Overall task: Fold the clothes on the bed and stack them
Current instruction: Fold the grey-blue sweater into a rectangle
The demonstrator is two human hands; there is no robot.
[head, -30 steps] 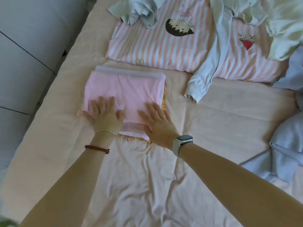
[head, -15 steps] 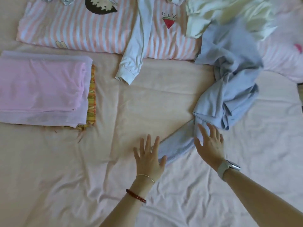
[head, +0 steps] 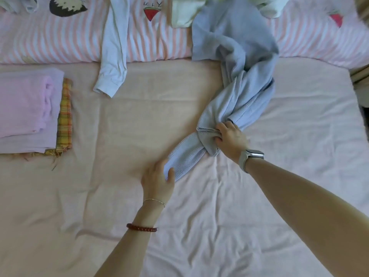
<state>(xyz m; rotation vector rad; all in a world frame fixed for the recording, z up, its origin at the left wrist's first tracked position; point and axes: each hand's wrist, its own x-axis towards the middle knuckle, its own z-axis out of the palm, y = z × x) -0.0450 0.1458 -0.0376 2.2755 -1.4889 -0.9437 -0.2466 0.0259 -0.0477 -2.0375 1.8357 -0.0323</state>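
Observation:
A crumpled light-blue knit garment (head: 235,56) trails from the striped pillows down onto the pink sheet. My right hand (head: 229,139) grips a bunched fold of it at mid-bed. My left hand (head: 158,179) holds the end of its ribbed sleeve (head: 185,156), thumb curled over the cuff. At the left edge lies a folded stack (head: 26,108): a pink piece on a lilac one, with a yellow plaid cloth (head: 64,116) showing underneath.
A pale-blue shirt sleeve (head: 113,56) hangs down from the pink-striped pillows (head: 50,41) at the back. Cream and white clothes (head: 185,13) are heaped at the top. The pink bed sheet (head: 129,116) spreads between the stack and the blue garment.
Both hands left the pink stack and moved right. They went from open above the blue garment to holding it: the right on its bunched body, the left on the sleeve end.

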